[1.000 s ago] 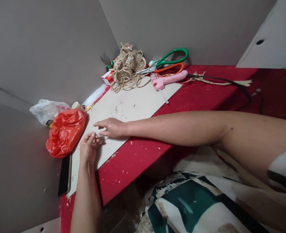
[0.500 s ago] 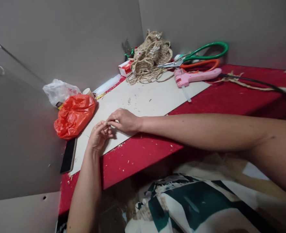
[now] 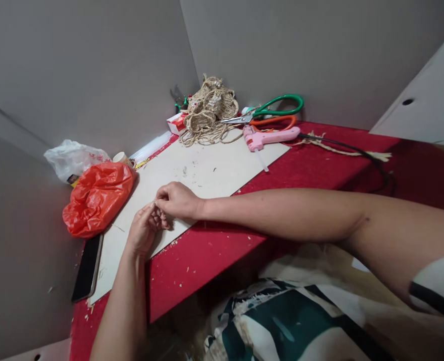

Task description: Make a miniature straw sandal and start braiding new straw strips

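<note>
here we are, fingertip to fingertip: our left hand (image 3: 144, 231) and right hand (image 3: 180, 200), both pinched narrow on a tiny pale piece (image 3: 155, 202), too small for us to name, over the white board (image 3: 169, 168); red bag (image 3: 99, 198) to the left, pink glue gun (image 3: 272, 136) well beyond!

Hands (image 3: 180, 200) over board (image 3: 195, 163) on table (image 3: 191, 273), bags (image 3: 101, 198) left, cord bundle (image 3: 212, 108) behind, glue gun (image 3: 272, 137) right
</note>
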A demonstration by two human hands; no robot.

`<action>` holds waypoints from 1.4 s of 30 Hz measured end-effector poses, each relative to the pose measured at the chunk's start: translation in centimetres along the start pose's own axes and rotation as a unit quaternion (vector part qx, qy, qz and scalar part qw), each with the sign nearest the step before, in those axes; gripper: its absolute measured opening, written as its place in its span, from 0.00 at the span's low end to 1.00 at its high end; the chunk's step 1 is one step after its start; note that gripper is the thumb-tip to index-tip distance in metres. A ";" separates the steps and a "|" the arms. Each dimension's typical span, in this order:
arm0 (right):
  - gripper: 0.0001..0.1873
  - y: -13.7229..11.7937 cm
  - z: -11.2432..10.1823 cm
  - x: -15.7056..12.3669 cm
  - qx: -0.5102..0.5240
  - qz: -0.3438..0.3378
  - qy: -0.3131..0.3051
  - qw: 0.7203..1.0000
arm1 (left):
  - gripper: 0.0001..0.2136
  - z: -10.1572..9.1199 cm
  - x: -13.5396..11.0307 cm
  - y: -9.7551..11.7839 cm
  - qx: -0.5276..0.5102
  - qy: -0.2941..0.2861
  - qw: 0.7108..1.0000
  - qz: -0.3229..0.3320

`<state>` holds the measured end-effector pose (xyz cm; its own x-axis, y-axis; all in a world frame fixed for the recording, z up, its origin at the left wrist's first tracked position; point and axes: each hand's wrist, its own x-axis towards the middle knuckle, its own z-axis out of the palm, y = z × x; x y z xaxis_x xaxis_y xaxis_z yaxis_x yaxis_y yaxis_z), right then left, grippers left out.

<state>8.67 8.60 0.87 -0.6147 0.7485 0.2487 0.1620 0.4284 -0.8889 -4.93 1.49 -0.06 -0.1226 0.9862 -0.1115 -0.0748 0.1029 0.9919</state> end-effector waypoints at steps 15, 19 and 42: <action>0.11 2.1 -0.4 2.1 0.223 -0.046 -0.096 0.969 | 0.12 -0.9 -0.5 0.6 0.014 0.102 0.992 0.070; 0.08 1.3 -0.6 1.6 0.315 0.005 -0.132 0.940 | 0.13 -1.1 -0.2 0.5 0.024 0.117 0.988 0.095; 0.16 -0.1 -0.1 1.0 0.492 0.085 -0.245 0.831 | 0.18 -0.3 -0.3 1.3 -0.008 0.061 0.997 0.046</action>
<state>8.14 9.39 1.24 -0.9268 0.3572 0.1163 -0.2842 -0.4642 -0.8389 -5.25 1.34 1.27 -0.2490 0.9681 -0.0287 -0.0741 0.0105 0.9972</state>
